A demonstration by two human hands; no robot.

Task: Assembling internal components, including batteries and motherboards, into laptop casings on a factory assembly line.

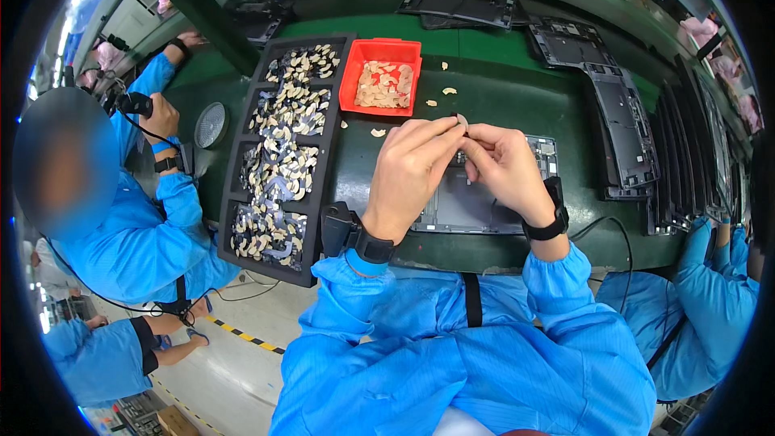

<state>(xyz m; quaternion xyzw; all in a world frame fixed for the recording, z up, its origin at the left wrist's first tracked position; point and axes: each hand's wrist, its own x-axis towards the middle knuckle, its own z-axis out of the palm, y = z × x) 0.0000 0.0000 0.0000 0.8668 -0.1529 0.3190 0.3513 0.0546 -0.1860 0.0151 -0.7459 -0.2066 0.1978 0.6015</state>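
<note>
My left hand (413, 163) and my right hand (507, 163) meet at their fingertips over the bench. Between them is a small curved beige-and-dark piece (462, 121), pinched by both hands. Its lower part is hidden by the fingers. Below the hands lies a flat dark grey device casing (464, 206) with small parts along its far edge; my hands cover some of it. To the left stands a black compartment tray (321, 182) full of similar curved pieces with dark parts. Beyond my left hand sits a red bin (345, 90) holding beige pieces.
Several loose beige pieces (378, 133) lie on the green bench (484, 89). Dark casings (617, 125) are stacked at the right, and more (456, 4) lie at the back. A round metal dish (211, 125) is left of the tray. Co-workers in blue (121, 222) sit either side.
</note>
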